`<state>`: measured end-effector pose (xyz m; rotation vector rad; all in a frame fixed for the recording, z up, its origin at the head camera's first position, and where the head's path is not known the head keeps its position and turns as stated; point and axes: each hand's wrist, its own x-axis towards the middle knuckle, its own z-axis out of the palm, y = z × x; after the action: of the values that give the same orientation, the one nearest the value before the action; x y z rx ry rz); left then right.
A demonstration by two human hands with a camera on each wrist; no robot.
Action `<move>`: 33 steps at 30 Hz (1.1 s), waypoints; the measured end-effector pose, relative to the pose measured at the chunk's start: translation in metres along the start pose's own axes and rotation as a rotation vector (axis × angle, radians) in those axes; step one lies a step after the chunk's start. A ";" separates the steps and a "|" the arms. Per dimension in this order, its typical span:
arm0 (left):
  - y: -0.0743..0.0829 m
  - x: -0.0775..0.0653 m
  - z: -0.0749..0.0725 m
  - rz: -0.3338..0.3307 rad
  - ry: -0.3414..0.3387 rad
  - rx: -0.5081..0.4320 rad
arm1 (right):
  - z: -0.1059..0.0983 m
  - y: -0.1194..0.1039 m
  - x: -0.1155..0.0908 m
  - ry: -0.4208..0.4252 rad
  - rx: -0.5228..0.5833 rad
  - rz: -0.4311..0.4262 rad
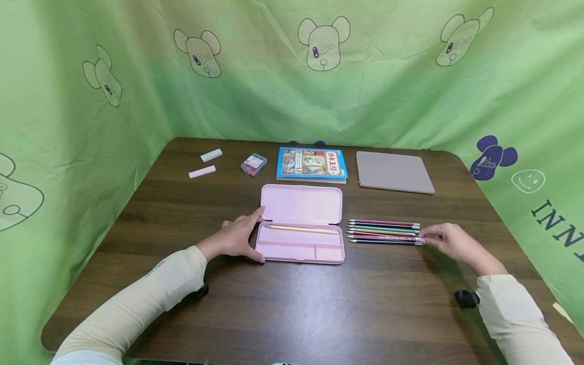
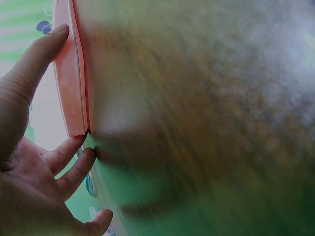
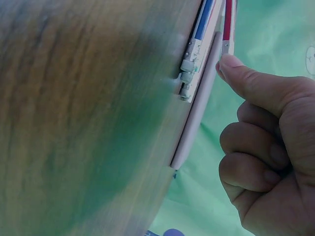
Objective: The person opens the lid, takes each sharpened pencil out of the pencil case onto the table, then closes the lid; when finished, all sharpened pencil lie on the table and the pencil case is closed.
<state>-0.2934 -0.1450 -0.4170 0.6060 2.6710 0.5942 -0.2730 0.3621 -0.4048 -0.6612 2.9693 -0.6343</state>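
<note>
An open pink pencil case (image 1: pixel 285 251) lies mid-table, its lid folded back and one pencil (image 1: pixel 301 230) in its long compartment. My left hand (image 1: pixel 234 237) is at the case's left side, thumb by the front corner and a finger near the hinge; in the left wrist view the fingers are spread along its edge. To the right of the case, several pencils (image 1: pixel 383 227) lie in a row, points toward the case. With thumb and forefinger, my right hand (image 1: pixel 451 242) pinches the end of a red-and-white pencil (image 3: pixel 228 22); its other fingers are curled.
Behind the case lies a blue picture-covered book (image 1: pixel 312 165), with a flat grey rectangular item (image 1: pixel 394 172) to its right. A small clear box (image 1: pixel 253 164), a white bar (image 1: pixel 211 155) and a pink bar (image 1: pixel 202 172) lie at the back left. Green curtain (image 1: pixel 255 101) surrounds the table.
</note>
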 end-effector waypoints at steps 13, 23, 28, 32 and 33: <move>0.000 0.000 0.000 0.004 0.007 0.009 | 0.002 0.000 0.005 -0.028 -0.051 0.127; -0.001 0.002 -0.002 -0.008 -0.005 0.001 | 0.000 -0.009 0.012 0.006 -0.024 0.074; -0.001 0.002 -0.002 -0.008 -0.009 -0.002 | 0.005 -0.018 0.021 -0.026 0.019 0.073; -0.001 0.001 -0.001 -0.008 -0.009 -0.005 | 0.011 -0.025 0.030 -0.054 0.043 0.059; -0.001 0.001 -0.001 -0.009 -0.007 -0.006 | 0.012 -0.026 0.032 -0.057 0.048 0.052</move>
<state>-0.2948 -0.1457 -0.4164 0.5936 2.6632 0.5966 -0.2903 0.3226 -0.4036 -0.5863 2.8986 -0.6688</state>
